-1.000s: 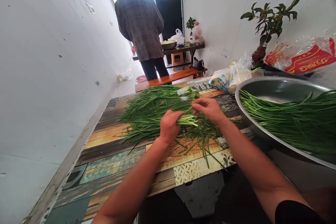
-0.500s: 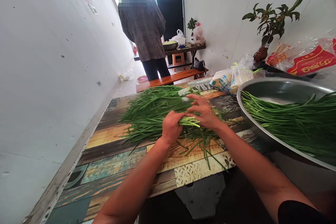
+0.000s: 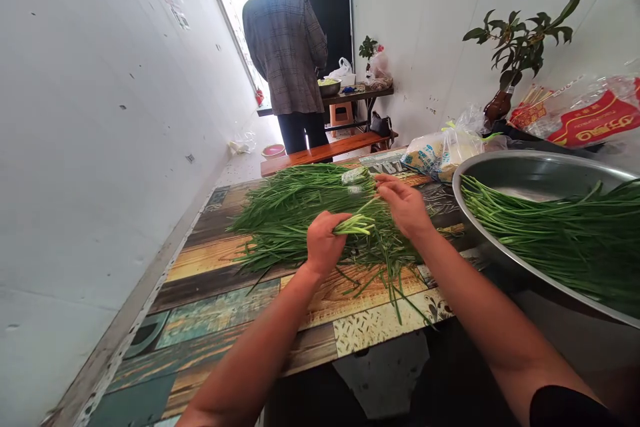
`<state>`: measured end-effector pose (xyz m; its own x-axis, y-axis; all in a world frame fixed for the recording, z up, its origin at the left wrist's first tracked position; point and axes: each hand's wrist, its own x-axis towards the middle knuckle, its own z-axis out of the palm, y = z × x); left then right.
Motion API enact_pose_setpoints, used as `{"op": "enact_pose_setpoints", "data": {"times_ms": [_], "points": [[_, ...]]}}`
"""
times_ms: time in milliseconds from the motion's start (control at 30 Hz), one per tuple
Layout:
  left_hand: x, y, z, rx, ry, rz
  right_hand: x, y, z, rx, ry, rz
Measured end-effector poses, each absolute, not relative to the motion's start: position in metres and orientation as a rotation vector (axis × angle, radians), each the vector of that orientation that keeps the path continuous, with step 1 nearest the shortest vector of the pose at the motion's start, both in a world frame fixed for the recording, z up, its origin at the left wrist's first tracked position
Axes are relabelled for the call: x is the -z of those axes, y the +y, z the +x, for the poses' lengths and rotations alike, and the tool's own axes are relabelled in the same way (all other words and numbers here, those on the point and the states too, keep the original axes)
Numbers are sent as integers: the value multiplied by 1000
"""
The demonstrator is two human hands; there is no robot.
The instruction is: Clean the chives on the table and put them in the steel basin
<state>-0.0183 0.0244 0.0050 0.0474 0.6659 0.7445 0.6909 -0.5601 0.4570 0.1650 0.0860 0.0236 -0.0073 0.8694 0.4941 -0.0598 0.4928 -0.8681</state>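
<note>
My left hand is closed around a bunch of garlic chives, its pale cut ends pointing right. A little to the right and farther back, my right hand has thumb and forefinger pinched on a thin chive stalk that runs from the bunch. Beyond both hands lies a larger pile of garlic chives with white wrapping round the stem ends. Loose trimmings are scattered on the table below my right hand.
A big steel basin with chives stands at the right edge. Behind it are plastic bags, a plant in a brown bottle and red packaging. Past the patterned table, a person stands behind a wooden bench.
My right hand has drawn away from the bunch, back and to the right, and its spread fingers have come together in a pinch. My left hand keeps its hold. The person has shifted right.
</note>
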Motion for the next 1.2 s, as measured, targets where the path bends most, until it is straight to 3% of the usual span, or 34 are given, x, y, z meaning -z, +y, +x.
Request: {"op": "enact_pose_setpoints", "data": {"times_ms": [167, 267, 500, 733, 933, 1200], "points": [[-3, 26, -18, 1615, -1509, -2240, -22, 103, 193, -355, -1486, -1110], [-2, 26, -18, 1611, -1492, -2232, -25, 101, 193, -245, -1654, -1117], [-2, 25, -19, 1538, -1401, -2276, -36, 70, 161, -974, -1672, -957], [-2, 25, -19, 1480, -1381, -2278, -40, 63, 156, -1148, -1572, -909], [-2, 26, -17, 1478, -1428, -2274, -36, 66, 156, -974, -1626, -923], [-4, 28, -21, 1506, -1568, -2392, -31, 71, 162, -379, -1781, -914]]}}
